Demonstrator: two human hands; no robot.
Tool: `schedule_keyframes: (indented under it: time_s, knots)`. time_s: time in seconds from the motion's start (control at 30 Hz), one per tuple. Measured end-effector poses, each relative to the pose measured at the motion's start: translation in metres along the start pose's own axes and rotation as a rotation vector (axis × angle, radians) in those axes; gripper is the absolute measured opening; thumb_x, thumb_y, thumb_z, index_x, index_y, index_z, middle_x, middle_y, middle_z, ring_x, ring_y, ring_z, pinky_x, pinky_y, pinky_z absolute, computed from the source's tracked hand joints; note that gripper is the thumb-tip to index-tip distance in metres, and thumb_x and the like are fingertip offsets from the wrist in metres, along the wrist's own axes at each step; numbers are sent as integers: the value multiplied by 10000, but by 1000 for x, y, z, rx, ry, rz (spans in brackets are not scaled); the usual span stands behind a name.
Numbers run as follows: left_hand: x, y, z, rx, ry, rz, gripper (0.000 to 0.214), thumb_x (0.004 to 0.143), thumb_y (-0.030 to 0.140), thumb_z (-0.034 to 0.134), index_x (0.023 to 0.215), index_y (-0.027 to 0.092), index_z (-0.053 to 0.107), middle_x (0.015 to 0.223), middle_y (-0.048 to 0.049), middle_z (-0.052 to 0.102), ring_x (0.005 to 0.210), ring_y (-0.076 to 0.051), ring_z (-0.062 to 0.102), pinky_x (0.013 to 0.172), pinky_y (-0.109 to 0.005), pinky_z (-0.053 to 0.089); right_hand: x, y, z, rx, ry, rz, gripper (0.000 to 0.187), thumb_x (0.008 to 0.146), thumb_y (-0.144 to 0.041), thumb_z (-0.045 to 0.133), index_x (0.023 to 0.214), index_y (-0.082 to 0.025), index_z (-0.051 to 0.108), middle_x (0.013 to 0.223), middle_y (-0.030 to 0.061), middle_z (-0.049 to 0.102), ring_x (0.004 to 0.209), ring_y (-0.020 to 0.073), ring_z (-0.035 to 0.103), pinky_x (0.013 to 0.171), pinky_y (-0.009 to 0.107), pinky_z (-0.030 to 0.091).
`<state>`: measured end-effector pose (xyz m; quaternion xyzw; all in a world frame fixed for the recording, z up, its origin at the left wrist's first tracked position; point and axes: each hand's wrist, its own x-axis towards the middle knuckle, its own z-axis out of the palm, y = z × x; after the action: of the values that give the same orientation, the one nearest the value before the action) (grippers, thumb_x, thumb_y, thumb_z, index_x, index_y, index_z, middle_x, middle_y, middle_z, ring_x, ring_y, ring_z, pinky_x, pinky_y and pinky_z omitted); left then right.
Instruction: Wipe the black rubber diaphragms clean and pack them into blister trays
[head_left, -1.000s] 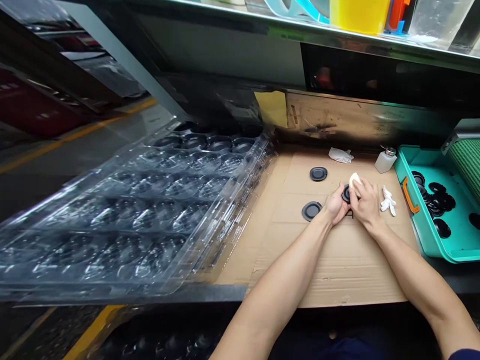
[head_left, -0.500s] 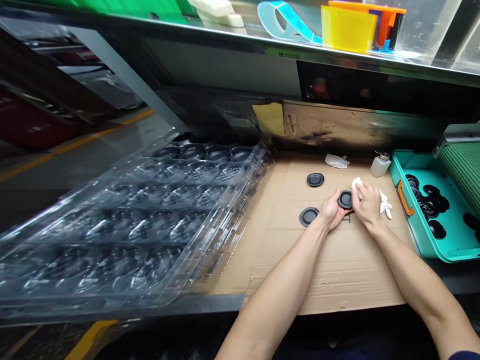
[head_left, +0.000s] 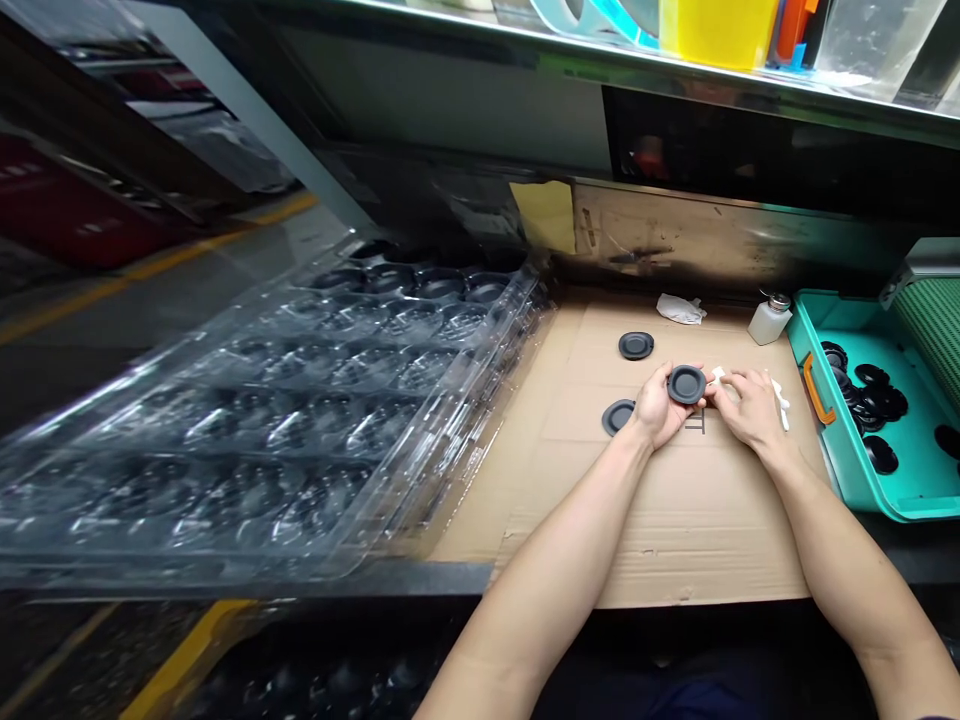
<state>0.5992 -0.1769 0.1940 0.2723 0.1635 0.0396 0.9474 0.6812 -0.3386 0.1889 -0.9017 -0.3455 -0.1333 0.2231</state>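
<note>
My left hand [head_left: 658, 408] is closed on a black round disc [head_left: 686, 384], held just above the cardboard sheet [head_left: 675, 520]. Right beside it, my right hand [head_left: 750, 405] pinches a small white cloth [head_left: 718, 376] against the disc's right edge. Two more black discs lie on the cardboard: one [head_left: 636, 346] farther back, one [head_left: 618, 417] just left of my left hand. A crumpled white cloth [head_left: 780, 400] lies behind my right hand.
A stack of clear plastic blister trays [head_left: 300, 400] fills the left side. A teal bin [head_left: 855, 440] with several black discs stands at the right. A small white bottle [head_left: 769, 320] and a white wad [head_left: 681, 309] sit near the back wall.
The disc has turned in my left hand so its flat face shows. My right hand has slid off the disc to its right edge, with less white cloth showing.
</note>
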Motion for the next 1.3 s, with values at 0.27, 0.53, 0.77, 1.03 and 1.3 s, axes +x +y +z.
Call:
schedule_keyframes:
  time_s: [0.27,0.53,0.77,1.03,1.3]
  knots:
    - [3,-1,-1,25,-37,9,444,1054,350,359,1200,65,666,1129,-250,749,923,-293,754,623,-310,496,4,17,-47,-303,-208,347,338,918,-328,596,1205,-196,715,1155,189,701,1056,374,643,830,471,511]
    - [5,-14,1,8,-50,8,444,1067,346,374,1235,87,693,1158,-191,764,1002,-269,742,839,-371,559,-1,-16,-21,337,119,-19,235,964,-340,566,1103,-221,713,1028,76,761,898,228,704,822,342,558]
    - [0,-25,5,3,-97,14,406,1045,347,451,1145,97,755,1132,-147,775,1163,-283,705,1108,-404,479,-13,-45,13,177,111,-123,194,958,-234,528,1003,-202,714,1016,112,734,985,258,679,947,389,554]
    - [2,-28,4,-43,-48,49,273,1023,312,529,896,148,706,986,-87,769,1111,-236,710,1090,-364,498,-3,-48,14,86,54,-187,211,996,-193,452,987,-210,662,987,111,700,968,269,619,986,421,497]
    - [5,-28,4,-24,-56,17,332,1034,325,492,859,139,704,983,-113,774,1138,-254,704,1097,-369,493,-3,-46,9,64,-5,-178,202,977,-198,458,958,-203,659,941,118,671,938,282,600,912,413,500]
